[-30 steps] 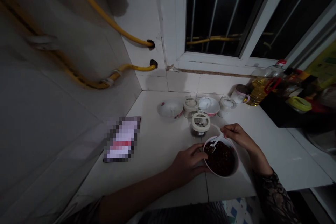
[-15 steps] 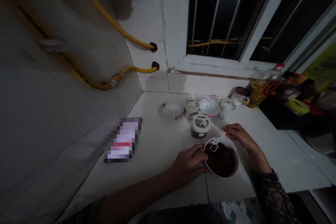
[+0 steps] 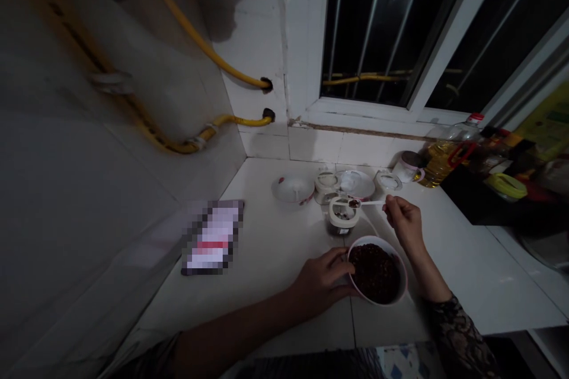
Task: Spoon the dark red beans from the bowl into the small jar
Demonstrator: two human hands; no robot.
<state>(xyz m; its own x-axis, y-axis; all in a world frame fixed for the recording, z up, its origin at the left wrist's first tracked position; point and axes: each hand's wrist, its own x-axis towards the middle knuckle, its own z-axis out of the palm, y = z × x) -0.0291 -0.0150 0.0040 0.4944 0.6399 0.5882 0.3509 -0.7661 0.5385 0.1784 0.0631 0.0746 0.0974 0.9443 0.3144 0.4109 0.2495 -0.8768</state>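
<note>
My left hand (image 3: 326, 278) grips the left rim of a white bowl (image 3: 403, 275), thumb over the edge and fingers outside. The bowl holds a dark red-brown, flaky mixture (image 3: 376, 272), perhaps chilli. Between the fingers of my right hand (image 3: 402, 219) is the handle of a small white spoon (image 3: 373, 203). Its head carries a little of the dark mixture and is above a seasoning jar (image 3: 343, 224) with a pale rim and clear lid. That jar stands just behind the bowl; whether its lid is shut I cannot make out.
Behind stand a shallow bowl (image 3: 292, 189), a second seasoning jar (image 3: 326, 188), another bowl (image 3: 362, 185) and a third jar (image 3: 387, 182). A lidded mug (image 3: 408, 167) and an oil bottle (image 3: 444, 151) are at the right. A blurred-out flat object (image 3: 213, 240) lies left.
My right hand has lifted the spoon out of the bowl and swung it up and back, over the jar. The left hand keeps hold of the bowl. The view has shifted slightly.
</note>
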